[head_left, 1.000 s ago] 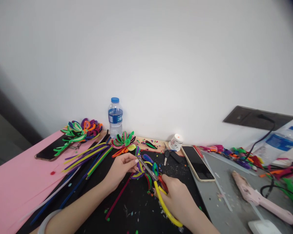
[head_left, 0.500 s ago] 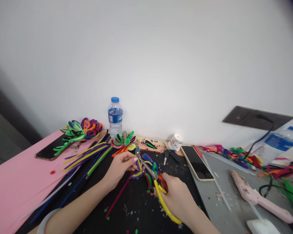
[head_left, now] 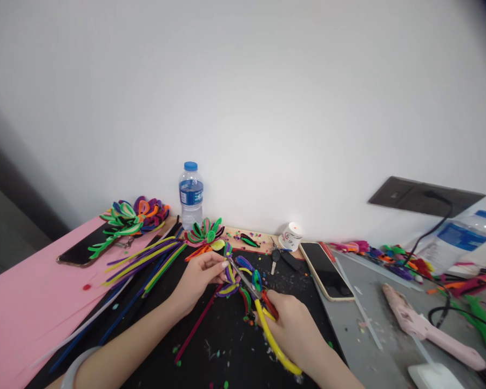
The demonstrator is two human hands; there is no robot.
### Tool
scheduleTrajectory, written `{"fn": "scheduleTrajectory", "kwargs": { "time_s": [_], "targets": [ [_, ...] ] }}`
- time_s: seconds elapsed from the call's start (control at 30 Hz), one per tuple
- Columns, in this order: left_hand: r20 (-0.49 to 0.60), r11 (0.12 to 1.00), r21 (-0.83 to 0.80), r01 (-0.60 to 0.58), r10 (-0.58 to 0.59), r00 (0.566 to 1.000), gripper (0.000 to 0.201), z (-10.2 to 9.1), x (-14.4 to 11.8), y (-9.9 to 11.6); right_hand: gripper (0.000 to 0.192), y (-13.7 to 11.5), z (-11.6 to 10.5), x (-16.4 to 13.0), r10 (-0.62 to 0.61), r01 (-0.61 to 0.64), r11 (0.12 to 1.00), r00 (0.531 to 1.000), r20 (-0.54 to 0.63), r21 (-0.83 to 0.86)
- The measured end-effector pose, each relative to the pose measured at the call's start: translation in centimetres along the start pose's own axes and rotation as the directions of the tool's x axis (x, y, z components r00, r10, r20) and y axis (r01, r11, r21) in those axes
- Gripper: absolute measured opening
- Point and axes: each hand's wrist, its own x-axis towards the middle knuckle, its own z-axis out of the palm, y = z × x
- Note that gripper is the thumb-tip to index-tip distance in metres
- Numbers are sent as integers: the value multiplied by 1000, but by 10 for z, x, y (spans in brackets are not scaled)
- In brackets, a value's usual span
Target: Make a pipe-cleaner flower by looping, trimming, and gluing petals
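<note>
Two hands meet over one small workpiece: we record the left hand point(head_left: 197, 276) pinching a looped pipe-cleaner flower point(head_left: 231, 276) between thumb and fingers point(head_left: 222, 265), held just above the black mat at the middle of the bench point(head_left: 32, 302), while the right hand point(head_left: 294, 329) is clenched round the yellow handles of the pliers point(head_left: 263, 319), whose nose reaches into the flower's loops. We judge the flower very light, soft-napped and springy over a thin wire core; it will bend and keep a kink rather than break, so it is best gripped where the loops gather, near the dark red stem point(head_left: 196, 327) trailing down toward the person, not by a single petal. The pliers are stiff and heavier, and their smooth handles call for a full closed grip. A bundle of loose pipe cleaners point(head_left: 146, 259) lies to the left, a water bottle point(head_left: 191, 192) stands at the wall, a phone point(head_left: 326, 270) and a pink glue gun point(head_left: 429, 327) lie to the right. Against the frames half a second and one second earlier, we find hands, flower and pliers practically unmoved; only the view has drifted slightly.
</note>
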Motion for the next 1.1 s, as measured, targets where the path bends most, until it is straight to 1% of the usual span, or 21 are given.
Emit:
{"fn": "scheduleTrajectory", "kwargs": {
  "time_s": [0.2,0.4,0.53,0.67,0.87,1.1],
  "targets": [
    [4,1000,-1,-17,17,1000,21,2,0,1,20,-1,-2,-2,20,-22,996,1000,24,81],
    [-52,990,101,-103,108,993,24,5,-1,5,19,-2,-1,-1,29,-38,982,998,50,184],
    [-60,983,156,-101,111,992,22,3,-2,4,18,-1,-1,-1,44,-54,985,997,63,167],
    [-41,980,166,-109,117,992,21,2,-2,3,18,-1,-3,-1,38,-44,991,998,49,126],
    [-51,974,189,-127,139,989,18,3,-2,4,16,-2,-5,-1,49,-57,994,996,80,97],
    [-27,969,186,-160,168,985,17,1,-2,1,19,-4,-7,-2,50,-55,996,997,59,70]
  ]
}}
